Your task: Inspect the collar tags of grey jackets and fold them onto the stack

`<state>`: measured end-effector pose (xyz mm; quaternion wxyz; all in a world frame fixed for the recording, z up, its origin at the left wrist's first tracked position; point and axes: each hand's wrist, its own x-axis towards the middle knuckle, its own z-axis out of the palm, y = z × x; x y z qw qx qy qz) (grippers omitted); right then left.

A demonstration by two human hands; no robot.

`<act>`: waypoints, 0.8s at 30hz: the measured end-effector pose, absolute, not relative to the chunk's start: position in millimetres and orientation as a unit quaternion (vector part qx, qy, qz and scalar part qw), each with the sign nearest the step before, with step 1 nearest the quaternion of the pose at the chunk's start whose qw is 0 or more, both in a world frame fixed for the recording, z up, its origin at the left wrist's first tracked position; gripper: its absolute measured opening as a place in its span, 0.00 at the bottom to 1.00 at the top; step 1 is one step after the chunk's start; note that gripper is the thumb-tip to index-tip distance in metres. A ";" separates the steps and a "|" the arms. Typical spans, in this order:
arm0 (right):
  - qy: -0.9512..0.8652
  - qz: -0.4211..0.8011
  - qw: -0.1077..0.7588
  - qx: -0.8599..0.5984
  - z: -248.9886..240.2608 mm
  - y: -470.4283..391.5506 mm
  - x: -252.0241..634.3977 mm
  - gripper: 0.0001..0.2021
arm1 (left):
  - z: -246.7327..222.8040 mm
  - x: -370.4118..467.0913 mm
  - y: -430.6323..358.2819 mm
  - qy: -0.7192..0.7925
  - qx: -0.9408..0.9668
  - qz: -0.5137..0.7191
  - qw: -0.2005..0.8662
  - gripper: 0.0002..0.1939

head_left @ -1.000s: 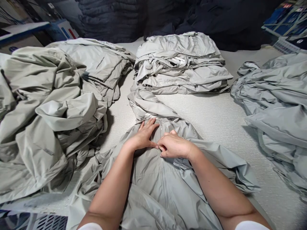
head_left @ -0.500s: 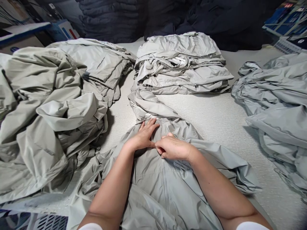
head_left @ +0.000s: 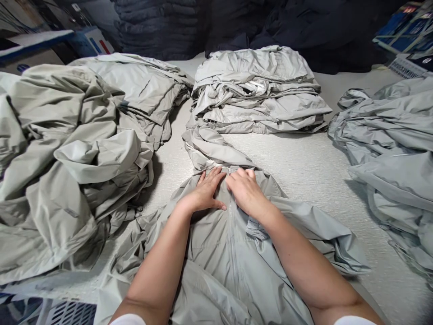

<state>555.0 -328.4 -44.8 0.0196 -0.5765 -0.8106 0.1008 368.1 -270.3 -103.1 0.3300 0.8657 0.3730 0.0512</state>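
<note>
A light grey hooded jacket (head_left: 209, 257) lies front up before me, with its zip (head_left: 232, 253) running down the middle and its hood (head_left: 216, 149) pointing away. My left hand (head_left: 208, 189) rests on the upper chest left of the zip, open, fingers stretched out and thumb apart. Beside it, at the collar end of the zip, my right hand (head_left: 245, 187) is closed with bent fingers. Its fingertips are against the fabric, and what they pinch is hidden under the hand.
Folded grey jackets form a stack (head_left: 257, 90) at the back. Loose grey garments are heaped at the left (head_left: 67, 171) and right (head_left: 402, 158). Dark folded clothes (head_left: 155, 27) stand behind. A plastic crate (head_left: 71, 312) shows below the table's left front edge.
My right hand has moved up along the zip, away from me, from mid-chest to the collar. The left hand has stayed in place, its thumb now apart from the right hand.
</note>
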 end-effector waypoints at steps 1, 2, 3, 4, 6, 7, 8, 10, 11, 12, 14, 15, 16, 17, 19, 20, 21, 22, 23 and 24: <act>-0.801 0.076 0.042 -0.592 -49.9 -323.6 557.9 0.12 | -101.3 368.6 -270.9 0.371 0.865 0.051 0.334 0.65; -0.792 0.055 0.064 -0.605 -55.3 -319.0 560.7 0.13 | -99.6 369.4 -271.6 0.370 0.864 0.051 0.337 0.65; -0.783 0.039 0.083 -0.615 -60.5 -314.5 563.4 0.13 | -98.1 370.3 -272.3 0.369 0.864 0.051 0.338 0.66; -0.774 0.028 0.100 -0.624 -65.5 -310.2 565.8 0.13 | -97.0 371.5 -273.1 0.368 0.864 0.049 0.339 0.67; -0.758 0.015 0.125 -0.640 -74.6 -302.2 569.6 0.13 | -95.5 374.0 -274.1 0.367 0.866 0.044 0.337 0.67; -0.750 0.013 0.134 -0.648 -78.5 -298.5 571.2 0.13 | -95.2 375.1 -274.4 0.364 0.868 0.042 0.336 0.67; -0.740 0.013 0.142 -0.657 -82.1 -294.8 572.5 0.13 | -94.9 375.9 -274.5 0.360 0.870 0.040 0.335 0.66; -0.723 0.019 0.153 -0.674 -88.2 -287.9 574.9 0.13 | -94.6 376.7 -275.0 0.351 0.875 0.032 0.332 0.62; -0.716 0.025 0.158 -0.680 -90.8 -284.6 576.0 0.13 | -94.5 376.8 -275.6 0.349 0.877 0.025 0.328 0.60; -0.710 0.031 0.162 -0.685 -93.2 -281.6 577.2 0.13 | -94.5 377.0 -276.5 0.351 0.879 0.016 0.322 0.57; -0.705 0.044 0.170 -0.687 -97.3 -276.1 579.5 0.13 | -95.6 378.3 -279.6 0.370 0.879 0.000 0.301 0.51; -0.707 0.051 0.176 -0.683 -99.0 -273.7 580.7 0.12 | -96.9 379.6 -281.5 0.388 0.876 -0.003 0.287 0.48; -0.709 0.057 0.182 -0.679 -100.7 -271.4 581.8 0.12 | -98.7 381.5 -283.4 0.410 0.871 -0.004 0.271 0.45; -0.711 0.063 0.189 -0.675 -102.3 -269.2 582.7 0.11 | -101.1 384.0 -284.8 0.432 0.866 0.000 0.253 0.42; -0.712 0.074 0.204 -0.668 -105.2 -264.5 584.1 0.10 | -106.8 390.3 -285.3 0.470 0.857 0.015 0.210 0.39; -0.711 0.078 0.211 -0.666 -106.5 -261.6 584.7 0.09 | -109.6 393.9 -283.8 0.483 0.855 0.025 0.186 0.38; -0.709 0.080 0.216 -0.666 -107.7 -258.1 585.4 0.09 | -112.1 397.7 -280.8 0.494 0.853 0.034 0.164 0.37; -0.708 0.080 0.218 -0.667 -108.8 -253.9 586.2 0.09 | -113.9 401.4 -276.4 0.503 0.851 0.043 0.144 0.37; -0.708 0.076 0.219 -0.668 -109.8 -248.9 587.3 0.09 | -114.9 405.2 -270.5 0.509 0.850 0.050 0.126 0.36; -0.708 0.070 0.218 -0.669 -110.7 -243.2 588.9 0.10 | -115.1 409.0 -263.4 0.512 0.850 0.055 0.112 0.36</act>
